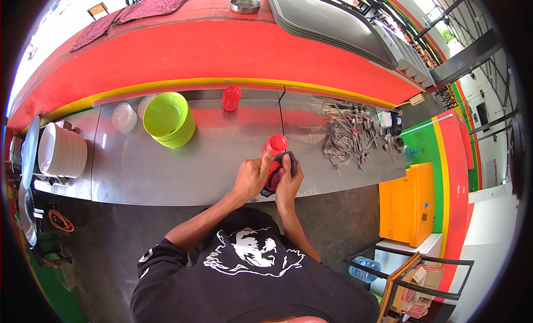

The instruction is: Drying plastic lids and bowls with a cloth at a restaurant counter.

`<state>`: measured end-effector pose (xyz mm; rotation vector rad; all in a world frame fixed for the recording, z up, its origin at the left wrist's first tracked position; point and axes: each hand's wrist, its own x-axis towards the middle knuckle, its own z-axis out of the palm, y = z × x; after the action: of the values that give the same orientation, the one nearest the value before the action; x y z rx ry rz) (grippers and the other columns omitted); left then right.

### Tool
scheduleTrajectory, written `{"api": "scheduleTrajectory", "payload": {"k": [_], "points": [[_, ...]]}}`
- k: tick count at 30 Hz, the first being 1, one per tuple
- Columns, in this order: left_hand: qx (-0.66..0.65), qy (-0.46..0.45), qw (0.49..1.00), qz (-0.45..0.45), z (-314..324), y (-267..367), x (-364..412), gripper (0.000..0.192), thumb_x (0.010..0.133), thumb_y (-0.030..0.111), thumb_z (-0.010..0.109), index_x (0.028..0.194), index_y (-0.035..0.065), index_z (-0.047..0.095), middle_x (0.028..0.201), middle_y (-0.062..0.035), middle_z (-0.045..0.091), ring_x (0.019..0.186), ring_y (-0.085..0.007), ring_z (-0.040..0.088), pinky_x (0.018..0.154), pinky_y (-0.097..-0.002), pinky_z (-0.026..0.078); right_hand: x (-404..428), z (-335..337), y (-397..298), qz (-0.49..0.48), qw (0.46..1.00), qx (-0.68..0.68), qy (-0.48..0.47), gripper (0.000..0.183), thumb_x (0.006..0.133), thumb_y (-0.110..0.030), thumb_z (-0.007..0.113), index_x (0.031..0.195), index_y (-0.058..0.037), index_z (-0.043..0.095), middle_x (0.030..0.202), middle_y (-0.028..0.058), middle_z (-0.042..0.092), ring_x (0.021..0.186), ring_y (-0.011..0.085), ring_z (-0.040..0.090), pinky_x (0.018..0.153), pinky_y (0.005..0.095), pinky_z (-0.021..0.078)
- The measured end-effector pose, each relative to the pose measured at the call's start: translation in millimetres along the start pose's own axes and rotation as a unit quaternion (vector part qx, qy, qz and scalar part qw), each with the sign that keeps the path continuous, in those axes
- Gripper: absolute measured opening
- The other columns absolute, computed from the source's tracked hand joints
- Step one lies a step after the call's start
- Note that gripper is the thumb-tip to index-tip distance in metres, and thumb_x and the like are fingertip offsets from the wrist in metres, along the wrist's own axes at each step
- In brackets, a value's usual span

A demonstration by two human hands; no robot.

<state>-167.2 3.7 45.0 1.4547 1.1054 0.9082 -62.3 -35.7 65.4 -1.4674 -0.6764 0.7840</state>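
Close to the counter's front edge, my left hand (pixel 252 175) grips a red plastic cup (pixel 272 169) from its left side. My right hand (pixel 289 182) holds a dark grey and pink cloth (pixel 291 160) around the cup's right side, its thumb over the cloth. Just beyond my fingers a second red cup (pixel 276 144) stands on the steel counter (pixel 216 165). Farther back is another red cup, or a short stack of them (pixel 231 99). To the left rises a stack of lime green bowls (pixel 170 119); a large heap of metal cutlery (pixel 354 133) lies at the right.
White plates (pixel 62 150) are stacked at the counter's left end, and clear plastic containers (pixel 124 118) stand beside the green bowls. On the red ledge (pixel 200 48) beyond are a metal ashtray (pixel 245 5), a pink cloth (pixel 154 7) and grey trays (pixel 333 25). An orange bin (pixel 406 204) stands at right.
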Motion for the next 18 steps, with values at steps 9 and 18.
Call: {"api": "scheduleTrajectory", "payload": {"k": [9,18], "points": [[0.259,-0.061,0.959,0.098,-22.6,27.0,-9.0,0.052,0.100,0.034,0.048,0.066,-0.0008,0.065,0.055,-0.0212,0.058,0.054,-0.0430,0.059,0.053,-0.0486,0.049,-8.4,18.0,5.9,-0.091,0.995,-0.039,0.005,0.033,0.099,-0.031,0.058,0.094,0.0014,0.062,0.076,0.0023,0.057,0.069,0.0102,0.050,0.064,0.0278,0.0432],[-0.084,0.135,0.981,0.112,-7.1,17.8,-17.1,0.057,0.107,0.035,0.037,0.065,-0.0021,0.041,0.051,-0.0131,0.036,0.051,-0.0199,0.027,0.047,-0.0387,0.031,7.9,33.9,-6.7,0.023,0.978,0.208,0.017,0.036,0.101,-0.035,0.054,0.085,-0.0031,0.059,0.076,-0.0018,0.054,0.069,0.0066,0.047,0.063,0.0263,0.0404]]}}
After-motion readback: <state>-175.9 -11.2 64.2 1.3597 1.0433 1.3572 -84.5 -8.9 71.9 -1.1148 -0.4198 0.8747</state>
